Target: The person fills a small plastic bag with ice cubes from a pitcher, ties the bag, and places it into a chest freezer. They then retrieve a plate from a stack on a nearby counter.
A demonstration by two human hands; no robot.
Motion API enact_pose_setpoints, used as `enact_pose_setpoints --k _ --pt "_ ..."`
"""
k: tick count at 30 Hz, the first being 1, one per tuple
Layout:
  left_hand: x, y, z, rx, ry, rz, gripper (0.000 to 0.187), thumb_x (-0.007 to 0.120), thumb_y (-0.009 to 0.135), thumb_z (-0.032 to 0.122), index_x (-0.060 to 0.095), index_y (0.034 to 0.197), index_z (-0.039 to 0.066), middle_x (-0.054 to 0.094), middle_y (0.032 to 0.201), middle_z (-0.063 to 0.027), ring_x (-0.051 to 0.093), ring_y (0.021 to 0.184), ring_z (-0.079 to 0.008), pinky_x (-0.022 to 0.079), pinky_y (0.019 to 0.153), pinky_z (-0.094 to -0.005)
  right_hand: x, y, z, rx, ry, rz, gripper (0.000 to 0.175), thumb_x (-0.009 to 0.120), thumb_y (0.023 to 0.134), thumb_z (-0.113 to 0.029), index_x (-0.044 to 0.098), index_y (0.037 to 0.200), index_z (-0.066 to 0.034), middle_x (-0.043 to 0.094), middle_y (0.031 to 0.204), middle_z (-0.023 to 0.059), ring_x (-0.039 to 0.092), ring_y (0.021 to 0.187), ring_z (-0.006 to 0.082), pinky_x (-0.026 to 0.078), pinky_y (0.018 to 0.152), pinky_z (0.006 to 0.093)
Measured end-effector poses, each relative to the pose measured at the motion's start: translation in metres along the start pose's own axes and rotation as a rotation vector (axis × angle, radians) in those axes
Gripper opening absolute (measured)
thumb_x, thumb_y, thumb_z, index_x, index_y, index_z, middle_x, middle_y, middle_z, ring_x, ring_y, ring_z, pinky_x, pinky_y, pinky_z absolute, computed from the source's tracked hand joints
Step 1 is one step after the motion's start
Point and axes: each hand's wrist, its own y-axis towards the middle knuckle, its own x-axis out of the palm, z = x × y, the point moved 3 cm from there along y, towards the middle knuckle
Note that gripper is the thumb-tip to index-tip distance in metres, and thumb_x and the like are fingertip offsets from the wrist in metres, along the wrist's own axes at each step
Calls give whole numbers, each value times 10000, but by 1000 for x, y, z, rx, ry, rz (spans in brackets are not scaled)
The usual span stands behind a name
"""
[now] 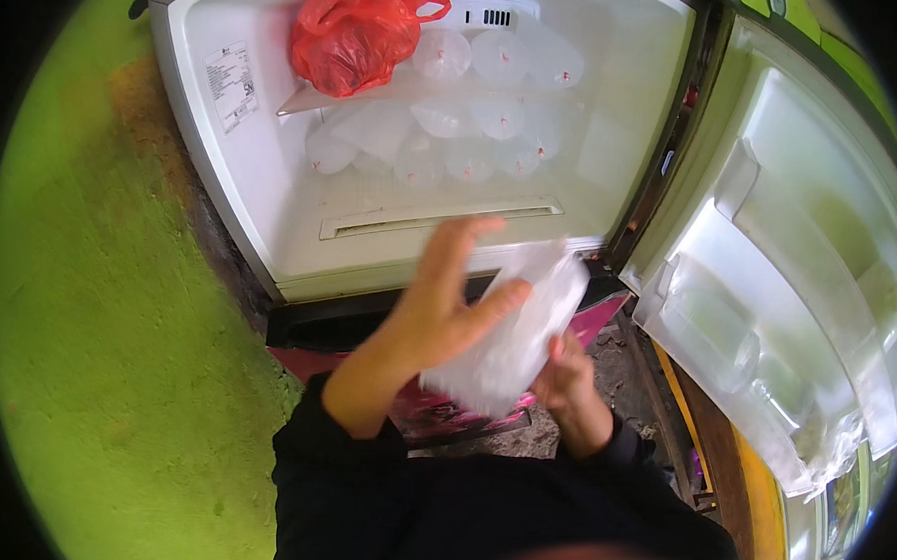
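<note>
A white, translucent plastic packet (522, 337), blurred by motion, is in front of the freezer compartment (447, 257). My right hand (569, 376) grips its lower right edge. My left hand (446, 303) is at its left side with fingers and thumb spread. The left thumb crosses in front of the packet, and I cannot tell whether it touches. What the packet contains is unclear. Inside the compartment, several round, knotted clear bags (499, 56) lie on the shelf (320, 99), and more frosted bags (466, 159) are piled below it.
A red plastic bag (356, 44) sits on the shelf's left end. The freezer door (776, 228) hangs open at right, with clear bins on its inside. A green wall (122, 369) runs along the left. Beneath the compartment shows a pink-patterned lower door (462, 422).
</note>
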Motion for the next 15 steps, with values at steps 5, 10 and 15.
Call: enact_pose_setpoints --k 5,10,15 --pt "-73 -33 19 -10 -99 342 441 621 815 187 481 1189 1 507 1122 -111 467 1083 -204 339 933 -336 37 90 -90 -941 -687 28 959 796 663 -135 165 1375 -13 394 1267 142 455 1138 250 416 934 385" --pt "-68 -88 -3 -115 -255 431 412 627 811 177 506 1168 11 530 1098 -112 512 1007 -185 373 890 -310 86 188 -136 -1571 -1142 -31 1047 807 645 -83 90 1408 -54 305 1327 184 383 1205 299 344 1005 419" --pt "-64 -70 -24 -230 -153 430 467 674 776 90 487 1195 6 537 1110 -114 540 961 -188 428 855 -324 101 245 -133 -1815 -1487 -96 983 794 635 -53 161 1387 -75 383 1314 175 410 1201 321 339 1016 405"
